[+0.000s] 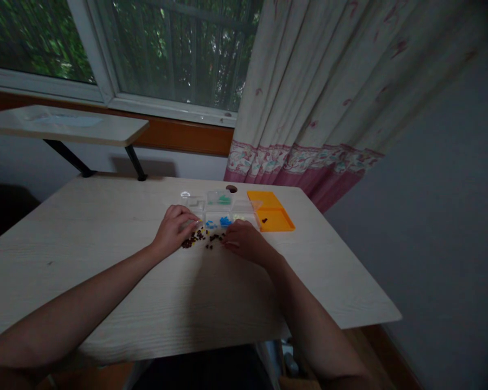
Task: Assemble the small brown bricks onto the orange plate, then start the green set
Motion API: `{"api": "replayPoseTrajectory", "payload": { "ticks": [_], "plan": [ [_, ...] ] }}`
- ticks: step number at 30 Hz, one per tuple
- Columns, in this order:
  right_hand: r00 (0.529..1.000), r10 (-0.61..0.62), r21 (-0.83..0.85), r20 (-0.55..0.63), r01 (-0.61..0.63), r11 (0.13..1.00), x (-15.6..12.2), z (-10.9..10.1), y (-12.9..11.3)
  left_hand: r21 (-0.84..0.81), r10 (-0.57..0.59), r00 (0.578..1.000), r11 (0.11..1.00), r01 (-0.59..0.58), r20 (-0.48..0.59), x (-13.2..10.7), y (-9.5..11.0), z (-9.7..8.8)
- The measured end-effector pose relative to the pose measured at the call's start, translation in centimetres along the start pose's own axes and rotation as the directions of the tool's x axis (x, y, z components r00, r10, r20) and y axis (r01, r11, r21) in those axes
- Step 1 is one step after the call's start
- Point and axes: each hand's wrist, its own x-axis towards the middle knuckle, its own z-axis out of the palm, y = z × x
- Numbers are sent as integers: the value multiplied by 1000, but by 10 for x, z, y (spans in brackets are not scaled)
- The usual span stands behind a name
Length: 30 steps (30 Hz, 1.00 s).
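Observation:
A small heap of dark beads, with a few yellow ones among them, lies on the pale wooden table. My left hand rests at the heap's left edge, fingers curled down over the beads. My right hand lies at the heap's right edge, fingers bent and pressed to the table. What the fingertips hold, if anything, is hidden. Just beyond the hands stands a clear compartment box holding blue, green and pale beads.
An orange tray with a few dark beads lies to the right of the clear box. A small side table stands at the back left under the window. A curtain hangs at the back right. The table's right edge is close.

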Motion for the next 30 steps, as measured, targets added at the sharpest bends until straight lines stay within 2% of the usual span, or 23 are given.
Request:
{"api": "replayPoseTrajectory", "payload": {
  "ticks": [5, 9, 22, 30],
  "plan": [
    [997, 43, -66, 61, -39, 997, 2, -4, -2, 73, -69, 993, 994, 76, -92, 2, -10, -2],
    [996, 49, -95, 77, -42, 995, 2, -4, -3, 65, -127, 983, 988, 137, -134, 1, -20, 0],
    [986, 91, -158, 142, -68, 985, 6, -2, -6, 66, -214, 972, 973, 220, -94, -1, -26, 6],
    [989, 73, -137, 129, -55, 989, 5, 0, -6, 61, -250, 964, 965, 256, -89, -2, -31, 9]
  ]
}}
